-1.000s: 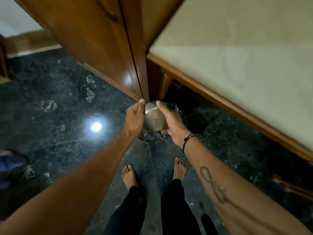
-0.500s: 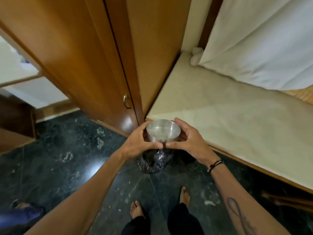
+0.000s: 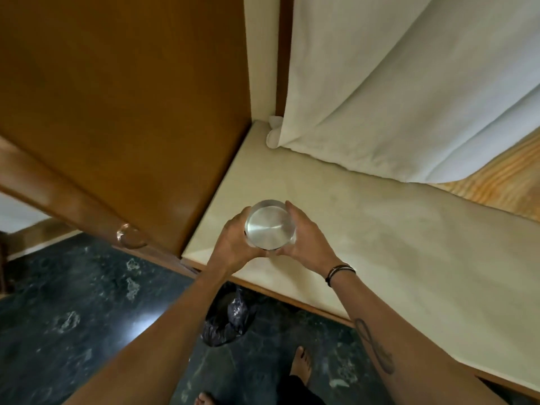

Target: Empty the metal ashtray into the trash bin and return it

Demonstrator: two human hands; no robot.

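The ashtray (image 3: 268,226) is showing brushed, shiny metal. Below it, the bin's liner (image 3: 230,320) is looking like crinkled glossy black plastic; the floor (image 3: 73,302) is gleaming as polished dark stone.

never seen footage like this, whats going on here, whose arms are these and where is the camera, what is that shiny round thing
There is no machine here: the camera sits on a person's head and looks forward and down, so the two arms reaching out from the bottom of the picture are that person's own. The left hand and the right hand together hold a round metal ashtray, open side up; its inside looks bare and shiny. It is held above the near corner of a cream countertop beside a wooden cupboard door. A white curtain hangs at the back. Down on the dark marble floor, partly under the counter's edge, stands the trash bin lined with a dark bag, next to the person's bare feet.
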